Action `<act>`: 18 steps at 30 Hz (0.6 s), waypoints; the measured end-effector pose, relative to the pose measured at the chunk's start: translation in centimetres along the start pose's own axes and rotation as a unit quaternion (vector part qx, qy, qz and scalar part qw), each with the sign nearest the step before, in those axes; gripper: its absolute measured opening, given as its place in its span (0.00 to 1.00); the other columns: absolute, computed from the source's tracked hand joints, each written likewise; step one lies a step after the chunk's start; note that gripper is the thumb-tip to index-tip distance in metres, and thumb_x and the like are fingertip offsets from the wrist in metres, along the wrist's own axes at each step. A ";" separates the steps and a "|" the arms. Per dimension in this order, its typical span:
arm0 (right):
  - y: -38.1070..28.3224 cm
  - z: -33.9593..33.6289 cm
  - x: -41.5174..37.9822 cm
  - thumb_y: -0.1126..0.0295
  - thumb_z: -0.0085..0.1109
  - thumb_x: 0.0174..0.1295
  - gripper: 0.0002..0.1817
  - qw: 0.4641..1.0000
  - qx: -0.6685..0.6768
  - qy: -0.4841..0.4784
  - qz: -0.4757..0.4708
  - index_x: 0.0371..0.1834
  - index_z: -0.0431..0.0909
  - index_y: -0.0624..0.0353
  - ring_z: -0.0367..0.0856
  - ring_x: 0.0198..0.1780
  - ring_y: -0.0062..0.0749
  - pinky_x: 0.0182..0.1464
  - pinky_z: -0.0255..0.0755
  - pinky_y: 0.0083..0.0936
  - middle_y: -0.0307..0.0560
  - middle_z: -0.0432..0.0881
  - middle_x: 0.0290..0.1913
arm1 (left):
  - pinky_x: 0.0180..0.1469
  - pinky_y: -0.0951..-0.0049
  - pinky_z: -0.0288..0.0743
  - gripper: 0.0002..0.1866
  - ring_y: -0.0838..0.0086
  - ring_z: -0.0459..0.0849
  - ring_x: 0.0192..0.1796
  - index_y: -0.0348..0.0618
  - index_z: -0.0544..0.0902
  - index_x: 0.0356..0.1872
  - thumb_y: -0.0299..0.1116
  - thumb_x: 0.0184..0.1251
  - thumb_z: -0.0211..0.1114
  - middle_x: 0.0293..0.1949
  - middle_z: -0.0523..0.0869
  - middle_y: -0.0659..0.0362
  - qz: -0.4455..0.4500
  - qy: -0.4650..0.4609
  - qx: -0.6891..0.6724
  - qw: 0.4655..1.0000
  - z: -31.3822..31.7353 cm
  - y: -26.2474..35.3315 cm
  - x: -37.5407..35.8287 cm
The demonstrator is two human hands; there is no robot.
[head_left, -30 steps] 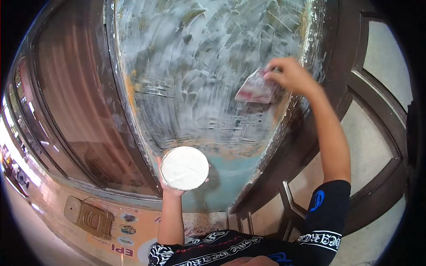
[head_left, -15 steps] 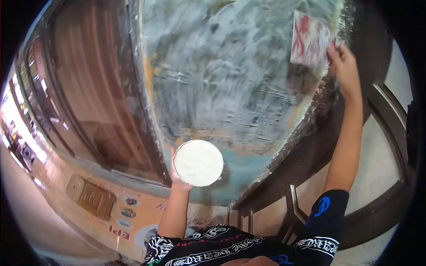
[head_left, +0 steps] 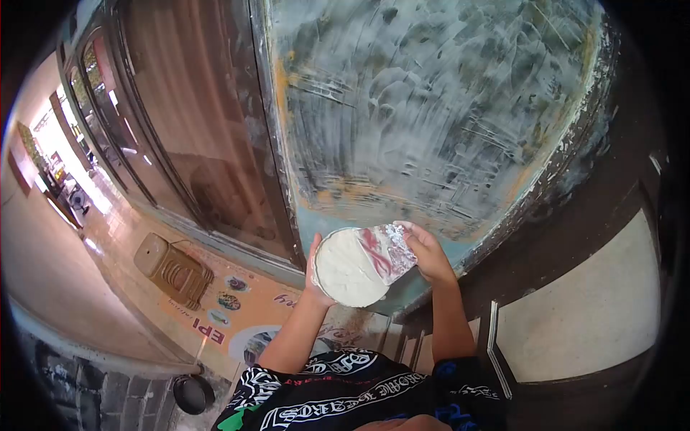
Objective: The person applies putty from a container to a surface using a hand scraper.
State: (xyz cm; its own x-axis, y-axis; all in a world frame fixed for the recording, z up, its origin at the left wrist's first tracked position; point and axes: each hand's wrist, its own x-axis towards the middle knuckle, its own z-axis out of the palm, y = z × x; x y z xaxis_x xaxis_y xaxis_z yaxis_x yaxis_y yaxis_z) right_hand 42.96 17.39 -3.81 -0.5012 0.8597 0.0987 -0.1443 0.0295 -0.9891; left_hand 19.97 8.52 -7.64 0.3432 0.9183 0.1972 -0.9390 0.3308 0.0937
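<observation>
My left hand (head_left: pixel 314 279) is wrapped around the side of a round tub (head_left: pixel 346 271) filled nearly to the rim with smooth white putty. In my right hand (head_left: pixel 430 257) is a flat, thin rectangular spreader (head_left: pixel 388 253), white with red marks and smeared with putty. It is pinched at its right edge, and its left part overlaps the putty at the tub's right side. Behind both hands stands a blue-green wall panel (head_left: pixel 431 136) covered with streaky, swirled white smears, with orange patches along its edges.
To the left is a brown-framed glass pane (head_left: pixel 208 129). A tan plastic stool (head_left: pixel 172 269) rests on the floor near a printed orange banner (head_left: pixel 251 316). A round black container (head_left: pixel 192 394) sits at the lower left. Dark wooden framing with pale panels (head_left: pixel 582 309) is on the right.
My right hand has come down from the panel's upper right edge to the tub, bringing the spreader over the putty. The left hand still holds the tub; the view has shifted.
</observation>
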 end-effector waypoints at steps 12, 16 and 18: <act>5.7 1.0 0.6 0.74 0.47 0.79 0.16 0.998 0.008 0.062 -0.002 0.64 0.72 0.70 0.84 0.48 0.21 0.53 0.77 0.21 0.45 0.85 0.51 | 0.74 0.45 0.66 0.41 0.49 0.78 0.69 0.42 0.73 0.73 0.67 0.75 0.48 0.69 0.79 0.47 -0.011 0.010 -0.047 0.999 -0.6 -4.0 -3.4; 7.4 2.4 2.6 0.73 0.47 0.79 0.16 0.996 0.035 0.075 -0.013 0.64 0.73 0.69 0.85 0.42 0.21 0.43 0.79 0.21 0.45 0.86 0.48 | 0.73 0.44 0.67 0.41 0.48 0.79 0.68 0.44 0.74 0.73 0.68 0.75 0.47 0.69 0.79 0.48 0.011 0.014 -0.098 0.995 -1.8 -4.1 -4.8; 6.4 3.5 2.5 0.70 0.50 0.77 0.15 0.993 0.026 0.103 0.051 0.60 0.78 0.65 0.72 0.26 0.13 0.25 0.66 0.18 0.35 0.81 0.34 | 0.73 0.44 0.67 0.40 0.48 0.79 0.68 0.44 0.74 0.73 0.67 0.75 0.47 0.69 0.79 0.48 0.012 -0.003 -0.099 0.995 -2.2 -4.3 -5.3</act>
State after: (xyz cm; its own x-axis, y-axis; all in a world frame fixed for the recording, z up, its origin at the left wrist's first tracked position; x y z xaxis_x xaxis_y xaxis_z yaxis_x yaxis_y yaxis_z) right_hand 37.82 17.94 -9.54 -0.3316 0.9429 -0.0320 -0.1488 -0.0857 -0.9851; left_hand 22.12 2.67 -11.28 0.3202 0.9254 0.2026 -0.9325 0.3456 -0.1049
